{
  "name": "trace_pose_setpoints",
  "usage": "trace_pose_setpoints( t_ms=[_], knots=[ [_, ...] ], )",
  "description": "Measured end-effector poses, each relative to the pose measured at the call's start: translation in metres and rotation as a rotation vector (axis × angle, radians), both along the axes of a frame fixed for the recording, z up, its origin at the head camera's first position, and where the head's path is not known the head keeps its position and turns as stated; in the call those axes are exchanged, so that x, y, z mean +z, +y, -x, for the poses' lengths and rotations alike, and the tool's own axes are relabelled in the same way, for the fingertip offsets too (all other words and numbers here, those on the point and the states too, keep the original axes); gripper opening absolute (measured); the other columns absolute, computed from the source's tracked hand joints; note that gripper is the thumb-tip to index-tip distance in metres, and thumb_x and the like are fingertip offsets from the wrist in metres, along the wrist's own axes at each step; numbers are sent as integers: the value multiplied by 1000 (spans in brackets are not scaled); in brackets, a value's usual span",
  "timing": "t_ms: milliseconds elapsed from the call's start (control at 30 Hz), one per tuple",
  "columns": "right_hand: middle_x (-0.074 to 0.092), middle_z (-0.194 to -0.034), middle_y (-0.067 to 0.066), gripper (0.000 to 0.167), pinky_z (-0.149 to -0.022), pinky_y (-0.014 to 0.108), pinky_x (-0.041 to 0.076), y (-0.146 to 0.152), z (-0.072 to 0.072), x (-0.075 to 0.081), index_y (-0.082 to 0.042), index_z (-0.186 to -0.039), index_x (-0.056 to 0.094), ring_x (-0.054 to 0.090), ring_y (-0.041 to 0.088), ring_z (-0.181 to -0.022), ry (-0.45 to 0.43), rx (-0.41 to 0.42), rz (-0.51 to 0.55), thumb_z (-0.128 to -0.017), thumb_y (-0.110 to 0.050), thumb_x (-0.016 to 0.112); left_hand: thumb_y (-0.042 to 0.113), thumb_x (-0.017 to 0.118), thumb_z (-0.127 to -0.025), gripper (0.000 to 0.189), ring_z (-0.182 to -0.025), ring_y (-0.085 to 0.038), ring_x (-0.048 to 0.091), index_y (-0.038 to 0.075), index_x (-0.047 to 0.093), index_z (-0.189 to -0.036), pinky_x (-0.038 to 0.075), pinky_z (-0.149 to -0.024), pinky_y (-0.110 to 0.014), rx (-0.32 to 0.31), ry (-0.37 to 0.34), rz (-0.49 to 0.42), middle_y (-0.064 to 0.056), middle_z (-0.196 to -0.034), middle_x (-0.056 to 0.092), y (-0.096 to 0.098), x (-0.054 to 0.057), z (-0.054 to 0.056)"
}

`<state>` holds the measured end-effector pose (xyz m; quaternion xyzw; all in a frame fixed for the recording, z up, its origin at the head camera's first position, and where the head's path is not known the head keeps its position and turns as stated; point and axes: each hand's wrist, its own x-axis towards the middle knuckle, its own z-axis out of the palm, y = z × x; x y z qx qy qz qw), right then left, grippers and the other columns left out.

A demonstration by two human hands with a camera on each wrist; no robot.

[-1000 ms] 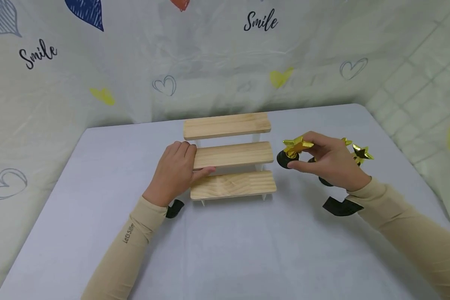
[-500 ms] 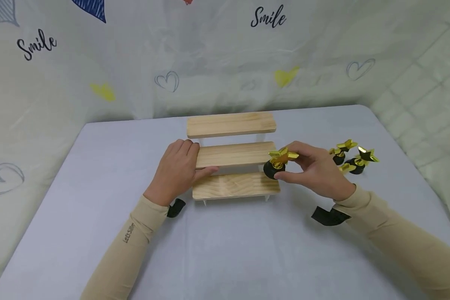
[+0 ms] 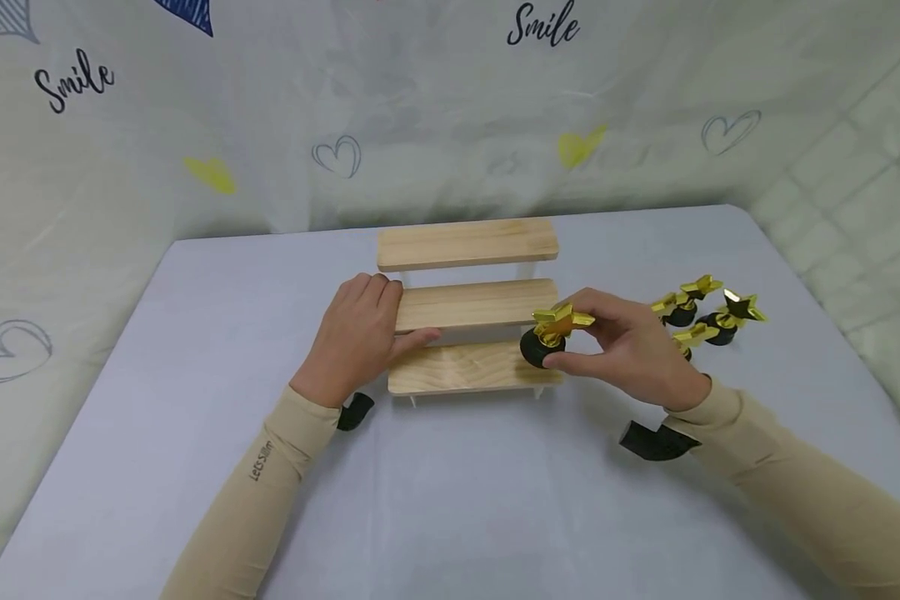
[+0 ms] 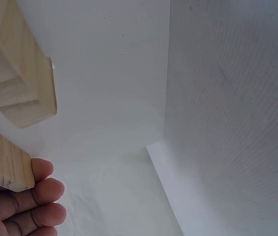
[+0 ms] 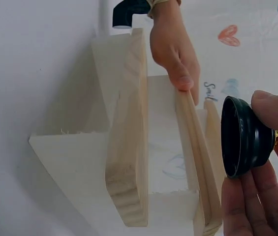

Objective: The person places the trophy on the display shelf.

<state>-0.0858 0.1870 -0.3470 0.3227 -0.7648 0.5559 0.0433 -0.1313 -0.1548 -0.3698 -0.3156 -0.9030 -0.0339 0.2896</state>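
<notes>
A three-tier display stand of pale wooden boards on white supports stands mid-table. My left hand grips the left end of its middle board, with the thumb along the front edge; in the left wrist view the fingers curl past the board's end. My right hand pinches a gold star trophy between thumb and fingers. Its round black base is tilted, its underside facing the stand in the right wrist view. From the head view the trophy overlaps the right end of the bottom board, apart from it.
Several more gold star trophies with black bases sit on the table behind and right of my right hand, some partly hidden by it. A white cloth covers the table. A printed white curtain hangs behind its far edge.
My right hand has carried the trophy leftward, from beside the stand to the right end of the lower boards, and slightly down. The left hand keeps its grip on the middle board.
</notes>
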Motion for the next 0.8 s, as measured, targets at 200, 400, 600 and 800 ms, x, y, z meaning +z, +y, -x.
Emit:
trace_pose_setpoints(
  t_ms=[200,400,600,800],
  knots=[
    [67,-104,-3,46,-87,17,56,-11,-3,-3,-3,-111,68,62,9,-94,-17,24,-5,-72,16,85,68,72,-85,72,-72,-28,48,-2,59,-93,43,-69,-36,-3,4,-8,-13,-81,57,0,1,-1],
    [66,-104,-5,43,-81,21,56,-23,-6,-6,-4,-110,69,61,11,-91,-38,12,-10,-74,13,85,69,70,-87,72,-73,-28,50,-2,59,-93,44,-70,-37,15,-19,4,-13,-81,58,1,2,-1],
    [68,-105,-5,43,-83,22,56,-38,-9,-7,-3,-110,69,62,10,-93,-89,27,12,-74,11,86,70,67,-88,72,-77,-29,52,-2,60,-95,46,-73,-38,32,-52,18,-14,-84,60,1,4,-1],
    [68,-102,-1,42,-80,25,57,-51,-10,-9,-11,-109,70,62,14,-92,-112,35,-31,-74,3,89,70,67,-88,73,-78,-30,54,-2,61,-96,48,-75,-39,39,-63,21,-15,-86,62,0,4,-2]
  ],
)
